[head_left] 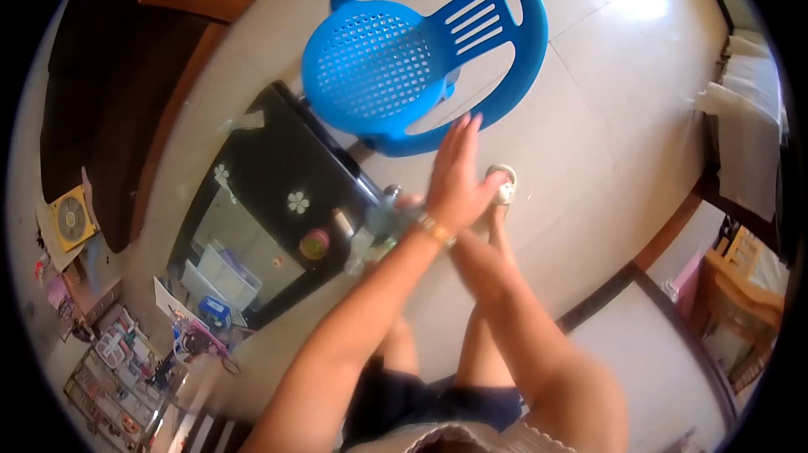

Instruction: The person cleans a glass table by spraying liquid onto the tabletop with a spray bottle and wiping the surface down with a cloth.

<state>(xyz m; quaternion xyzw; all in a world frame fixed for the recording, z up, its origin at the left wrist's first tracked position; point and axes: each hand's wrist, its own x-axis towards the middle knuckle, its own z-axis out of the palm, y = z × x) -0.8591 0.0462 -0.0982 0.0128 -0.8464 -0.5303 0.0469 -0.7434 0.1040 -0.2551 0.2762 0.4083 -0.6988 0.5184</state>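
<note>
My left hand (457, 179) is stretched out in front of the blue plastic chair (370, 66), fingers straight and thumb apart, with nothing in it. A gold-coloured bracelet (435, 230) circles that wrist. The right forearm crosses beneath the left wrist. Only a bit of my right hand (411, 200) shows past it, blurred, by the edge of the black glass-topped table (261, 146). It appears closed on a pale translucent thing (374, 230), perhaps plastic, whose exact kind I cannot make out. A small dark round thing (392, 191) shows beside those fingers.
On the table are a pink and green round item (314, 244), a white cylinder (342, 221) and a white container (223, 276). A dark wooden sofa (109, 99) stands left. A cloth-covered piece of furniture (741, 133) is at right. My slippered foot (502, 183) rests on the tiled floor.
</note>
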